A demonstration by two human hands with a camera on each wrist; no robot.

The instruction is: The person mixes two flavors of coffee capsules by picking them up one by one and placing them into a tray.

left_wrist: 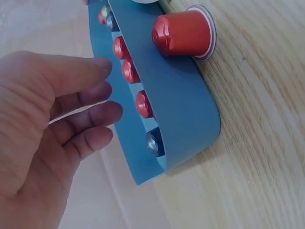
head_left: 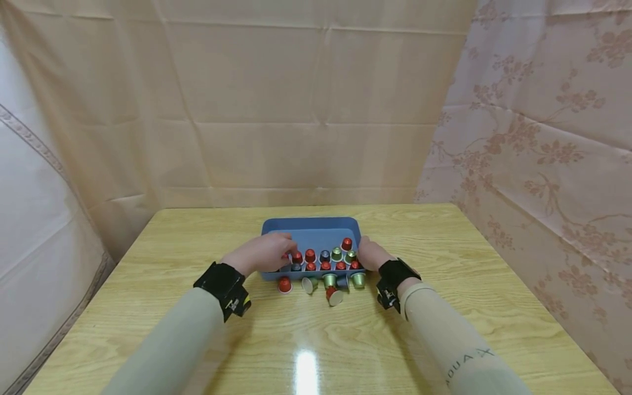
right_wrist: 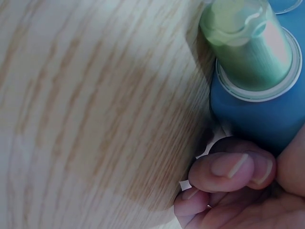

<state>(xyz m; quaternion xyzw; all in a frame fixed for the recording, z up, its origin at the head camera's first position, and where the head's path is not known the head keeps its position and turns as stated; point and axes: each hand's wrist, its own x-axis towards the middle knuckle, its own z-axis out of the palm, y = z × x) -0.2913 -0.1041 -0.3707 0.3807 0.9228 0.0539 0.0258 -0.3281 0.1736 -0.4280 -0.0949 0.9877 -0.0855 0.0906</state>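
Coffee capsules, red, green and dark blue, stand in rows inside a blue tray (head_left: 316,234). My left hand (head_left: 261,253) hovers over the tray's left end. Its fingers bend loosely with a gap to the thumb and nothing between them in the left wrist view, beside a dark capsule (left_wrist: 153,142) and a red capsule (left_wrist: 143,104) in the tray. At the tray's right end, my right hand (head_left: 373,254) holds the wall, fingers curled at the corner and partly hidden. A green capsule (right_wrist: 257,52) stands by that corner in the right wrist view.
In front of the tray, a red capsule (head_left: 285,284) and a green capsule (head_left: 357,281) stand on the wooden table (head_left: 197,230). Between them several more lie about, including a tipped red capsule (head_left: 334,297) with its pale lid showing. A beige curtain (head_left: 276,120) hangs behind.
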